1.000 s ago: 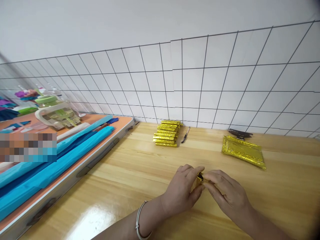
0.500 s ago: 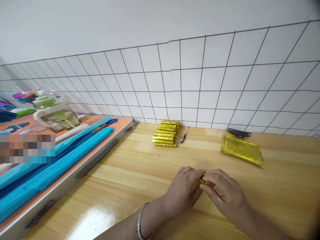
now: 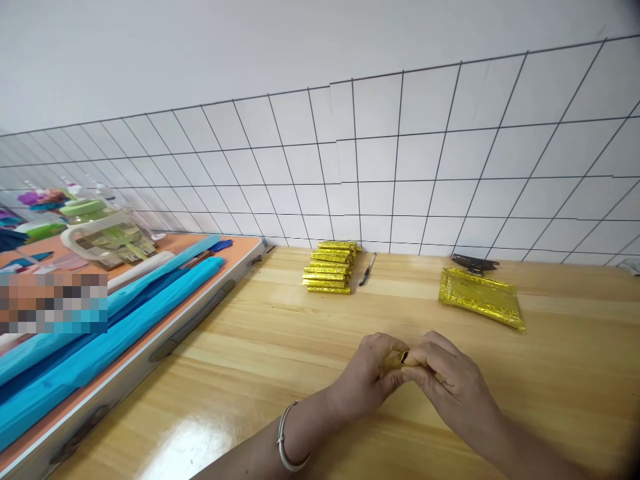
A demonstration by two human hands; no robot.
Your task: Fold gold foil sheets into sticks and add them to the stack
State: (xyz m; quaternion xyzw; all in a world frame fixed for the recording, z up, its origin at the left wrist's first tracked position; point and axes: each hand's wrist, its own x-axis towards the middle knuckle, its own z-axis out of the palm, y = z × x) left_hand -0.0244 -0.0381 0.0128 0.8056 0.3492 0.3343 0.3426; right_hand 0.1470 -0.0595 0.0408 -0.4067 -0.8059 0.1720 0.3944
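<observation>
Between my hands, a small piece of folded gold foil paper (image 3: 404, 358) shows a dark opening at one end; most of it is hidden by fingers. My left hand (image 3: 369, 372) is closed around it from the left, a bangle on that wrist. The thumb and fingers of my right hand (image 3: 453, 377) pinch its right end. Both hands are just above the wooden table (image 3: 280, 340). Farther back lies a pile of narrow gold foil rolls (image 3: 330, 268). To the right is a flat stack of gold foil sheets (image 3: 480, 300).
A pen (image 3: 367, 269) lies right of the pile. Behind the gold sheets sits a dark hair claw clip (image 3: 475, 263). On the left, an orange-topped table (image 3: 245, 245) holds blue paper rolls (image 3: 165, 303) and a green-lidded jug (image 3: 110, 233). A grid-lined wall (image 3: 380, 160) rises behind.
My right fingers have closed in more tightly on the end of the foil piece, and the hands sit closer together. The view has shifted slightly.
</observation>
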